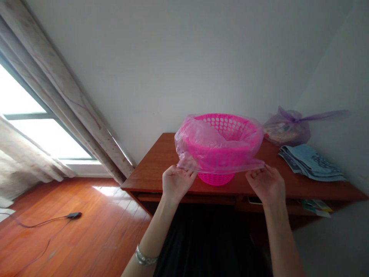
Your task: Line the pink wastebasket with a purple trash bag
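A bright pink plastic basket (216, 179) with a pattern of holes stands on a reddish-brown desk (157, 161). Over its rim lies a thin translucent pink plastic bag (201, 132), partly inside and folded down outside. At the front left, my left hand (177, 181) pinches the bag's edge. My right hand (266, 182) grips the same edge at the front right, so the edge is stretched across the basket's front between them. Some of the fingertips are hidden by the plastic.
Right of the basket sit a knotted purple plastic bag (288, 129) with contents and a folded blue cloth (313, 163). Papers (315, 207) stick out of the shelf under the desktop. On the wooden floor at left lies a black adapter (74, 215) with cables, near curtains (72, 92).
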A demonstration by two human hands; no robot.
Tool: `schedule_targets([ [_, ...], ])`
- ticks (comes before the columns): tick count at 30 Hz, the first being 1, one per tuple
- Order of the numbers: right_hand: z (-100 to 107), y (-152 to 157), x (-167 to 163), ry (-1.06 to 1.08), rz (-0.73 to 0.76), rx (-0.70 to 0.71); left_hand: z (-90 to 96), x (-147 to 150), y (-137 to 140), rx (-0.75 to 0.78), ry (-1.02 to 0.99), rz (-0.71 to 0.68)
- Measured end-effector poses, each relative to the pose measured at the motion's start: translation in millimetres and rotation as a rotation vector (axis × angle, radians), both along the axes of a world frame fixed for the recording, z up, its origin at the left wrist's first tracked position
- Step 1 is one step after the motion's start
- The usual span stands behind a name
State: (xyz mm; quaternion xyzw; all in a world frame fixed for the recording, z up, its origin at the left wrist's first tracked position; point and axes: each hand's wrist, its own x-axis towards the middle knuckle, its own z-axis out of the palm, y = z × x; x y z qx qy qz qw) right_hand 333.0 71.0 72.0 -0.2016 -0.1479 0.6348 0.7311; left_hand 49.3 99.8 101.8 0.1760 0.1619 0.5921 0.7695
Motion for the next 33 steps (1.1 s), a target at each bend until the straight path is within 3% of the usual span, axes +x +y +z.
schedule_targets([
  [5,20.0,4.8,-7.0,0.003,-0.062,0.058,12.4,3.4,-2.3,0.133,0.294,0.014],
  [10,35.5,9.2,-10.1,-0.015,-0.083,0.135,14.4,1.7,-0.1,0.305,0.525,0.230],
  [16,46.4,5.1,-12.6,-0.323,-0.161,0.218,21.1,10.6,4.1,0.501,0.762,0.587],
  [19,52.0,0.7,-15.3,-0.450,-0.216,0.261,25.7,12.6,7.3,0.668,0.994,0.723],
  [22,57.9,-0.3,-17.4,-0.630,-0.382,0.298,31.1,9.4,11.1,0.892,1.222,0.868],
  [24,61.8,1.6,-17.2,-0.771,-0.528,0.346,36.6,5.3,13.8,1.007,1.271,0.932],
  [28,70.9,6.3,-10.8,-1.161,-0.757,0.428,54.1,-4.0,19.0,1.088,1.287,0.895],
  [31,78.8,6.8,-3.0,-1.474,-0.837,0.445,71.1,-10.1,24.2,1.056,1.252,0.701],
  [33,84.1,6.7,1.6,-1.541,-0.853,0.473,83.3,-13.1,29.2,1.029,1.203,0.539],
])
